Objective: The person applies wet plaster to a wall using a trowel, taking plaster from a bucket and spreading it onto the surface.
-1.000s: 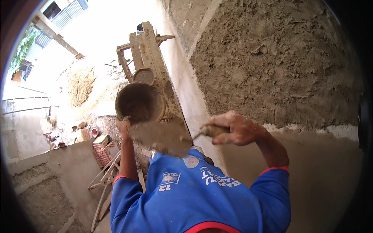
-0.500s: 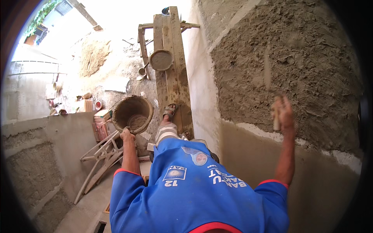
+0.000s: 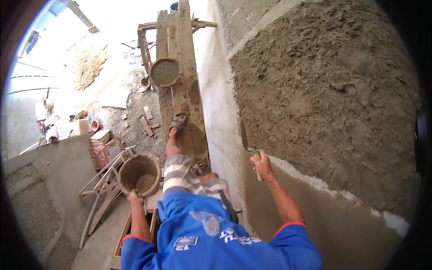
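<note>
Beside plaster (image 3: pixel 315 90), right fingers (image 3: pixel 262 164) grip a trowel (image 3: pixel 244 136) pointing lengthwise forward; left (image 3: pixel 134 196), a bucket (image 3: pixel 135 167).

Bright daylight is flooding the upper left, a rough mortar-coated wall (image 3: pixel 324 90) is standing at right, a grey wall (image 3: pixel 72 164) is extending at lower left, and wooden planks (image 3: pixel 185 49) are resting on a trestle (image 3: pixel 205 24).
</note>
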Motion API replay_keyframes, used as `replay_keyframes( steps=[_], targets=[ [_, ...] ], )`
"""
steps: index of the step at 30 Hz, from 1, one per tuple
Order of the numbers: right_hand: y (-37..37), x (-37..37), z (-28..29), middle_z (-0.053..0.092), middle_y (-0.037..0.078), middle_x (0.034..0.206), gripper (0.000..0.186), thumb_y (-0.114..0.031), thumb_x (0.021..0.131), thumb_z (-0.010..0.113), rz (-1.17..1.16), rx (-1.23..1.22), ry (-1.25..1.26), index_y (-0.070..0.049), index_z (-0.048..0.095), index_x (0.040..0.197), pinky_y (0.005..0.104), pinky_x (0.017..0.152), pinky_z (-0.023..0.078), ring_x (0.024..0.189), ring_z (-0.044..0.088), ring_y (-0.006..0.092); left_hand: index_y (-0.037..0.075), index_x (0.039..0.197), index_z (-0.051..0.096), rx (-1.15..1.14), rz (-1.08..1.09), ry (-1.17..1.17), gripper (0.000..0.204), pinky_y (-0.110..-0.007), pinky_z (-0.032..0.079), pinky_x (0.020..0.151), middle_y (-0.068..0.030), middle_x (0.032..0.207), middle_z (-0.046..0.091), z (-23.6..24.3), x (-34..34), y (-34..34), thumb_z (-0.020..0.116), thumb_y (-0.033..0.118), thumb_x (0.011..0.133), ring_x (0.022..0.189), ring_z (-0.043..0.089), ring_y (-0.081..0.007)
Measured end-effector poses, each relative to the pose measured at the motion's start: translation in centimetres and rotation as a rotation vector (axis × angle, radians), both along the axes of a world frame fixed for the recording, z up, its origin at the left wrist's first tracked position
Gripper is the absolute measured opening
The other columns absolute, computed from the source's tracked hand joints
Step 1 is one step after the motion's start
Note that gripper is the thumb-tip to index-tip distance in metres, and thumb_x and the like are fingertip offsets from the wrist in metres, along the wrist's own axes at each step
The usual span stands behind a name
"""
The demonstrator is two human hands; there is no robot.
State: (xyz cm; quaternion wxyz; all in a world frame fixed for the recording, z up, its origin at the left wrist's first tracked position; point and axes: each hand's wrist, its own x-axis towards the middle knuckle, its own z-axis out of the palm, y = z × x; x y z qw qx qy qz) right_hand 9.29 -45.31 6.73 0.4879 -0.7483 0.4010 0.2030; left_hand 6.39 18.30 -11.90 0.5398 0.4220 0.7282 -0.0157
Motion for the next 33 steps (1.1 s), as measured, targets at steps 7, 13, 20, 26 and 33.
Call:
replay_keyframes(
  steps=[7,13,20,26,33],
  targets=[
    [-7.8,13.4,-17.6,0.066,0.022,0.097,0.049,-0.023,0.083,0.070,0.227,-0.520,-0.074,0.001,0.054,0.122,0.0446,0.080,0.050,0.090,0.064,0.0384,0.014,0.127,0.051,0.041,-0.224,0.109,0.055,-0.051,0.061,0.065,-0.0090,0.111,0.062,1.9,7.1,-1.6,0.061,-0.001,0.075,0.086,0.067,-0.0296],
    [-10.9,27.5,-22.4,0.067,0.024,0.108,0.046,-0.023,0.085,0.069,0.211,-0.524,0.103,-0.003,0.054,0.124,0.0470,0.085,0.051,0.102,0.064,0.0417,0.020,0.116,0.057,0.137,-0.372,0.071,0.042,-0.043,0.060,0.055,-0.0031,0.093,0.065,1.2,15.3,0.9,0.063,0.003,0.077,0.071,0.067,-0.0238],
    [-16.8,29.4,-21.8,0.068,0.022,0.108,0.042,-0.017,0.087,0.069,-0.057,-0.539,0.010,-0.002,0.056,0.124,0.0455,0.086,0.051,0.100,0.066,0.0388,0.019,0.131,0.050,0.059,-0.431,-0.109,0.051,-0.040,0.062,0.061,-0.0030,0.107,0.064,4.2,23.9,-3.2,0.055,0.001,0.084,0.084,0.067,-0.0200],
    [-17.1,26.4,-14.8,0.066,0.025,0.111,0.050,-0.018,0.086,0.071,-0.073,-0.691,-0.135,0.005,0.055,0.127,0.0430,0.088,0.050,0.103,0.065,0.0396,0.019,0.128,0.052,-0.005,-0.486,-0.106,0.052,-0.038,0.061,0.065,-0.0015,0.106,0.064,2.2,26.2,-4.1,0.057,-0.003,0.081,0.087,0.066,-0.0176],
    [-14.9,24.9,-10.5,0.067,0.024,0.107,0.047,-0.020,0.087,0.070,-0.125,-0.729,-0.183,-0.001,0.056,0.127,0.0439,0.085,0.051,0.099,0.066,0.0384,0.023,0.120,0.054,-0.011,-0.627,-0.085,0.044,-0.048,0.062,0.066,-0.0015,0.101,0.063,-0.9,23.6,-1.4,0.060,0.002,0.081,0.086,0.067,-0.0225]
  ],
)
